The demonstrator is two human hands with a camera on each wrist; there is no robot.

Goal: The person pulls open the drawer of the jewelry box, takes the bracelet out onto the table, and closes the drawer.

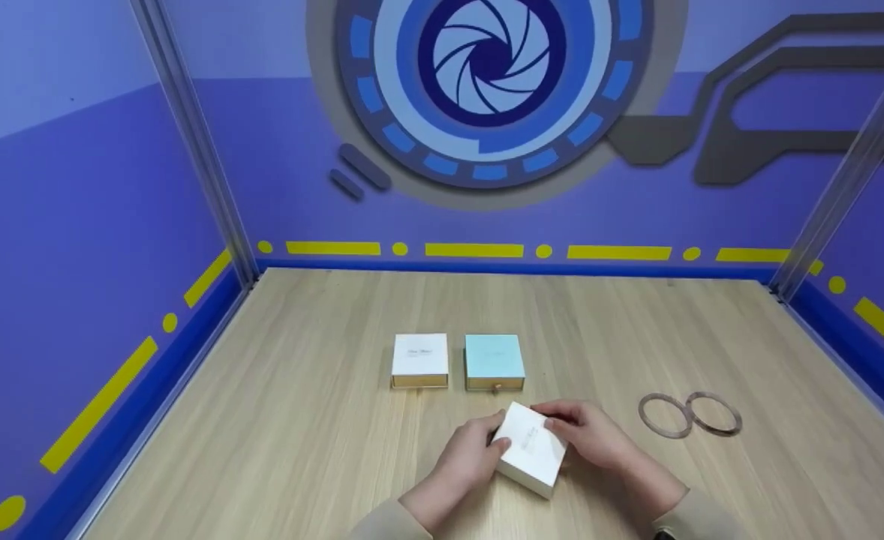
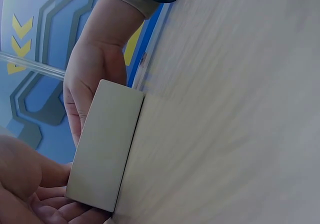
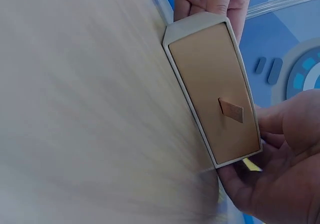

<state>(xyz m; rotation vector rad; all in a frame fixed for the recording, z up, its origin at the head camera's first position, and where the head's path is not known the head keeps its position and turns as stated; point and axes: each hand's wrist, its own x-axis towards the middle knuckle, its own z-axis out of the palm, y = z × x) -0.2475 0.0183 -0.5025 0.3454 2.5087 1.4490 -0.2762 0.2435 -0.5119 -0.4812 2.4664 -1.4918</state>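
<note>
A white drawer-style box [image 1: 532, 446] with faint lettering on its lid sits tilted between both hands, close over the table. My left hand [image 1: 468, 454] grips its left side, thumb on the top. From the right, my right hand [image 1: 592, 435] holds the opposite edge, with the thumb on the lid and fingers around the side. In the right wrist view, the box's tan drawer front [image 3: 210, 84] lies flush in the sleeve, and a small brown pull tab [image 3: 231, 110] sticks out of it. The left wrist view shows a plain closed side [image 2: 105, 146].
Beyond the hands stand a second white box [image 1: 420, 358] with a gold-tan front and a mint-green box [image 1: 494, 361] with a small pull tab. Two translucent brownish bangles [image 1: 664, 435] [image 1: 739, 427] lie to the right on the wooden table [image 1: 262, 450]. Blue-purple panels enclose the table.
</note>
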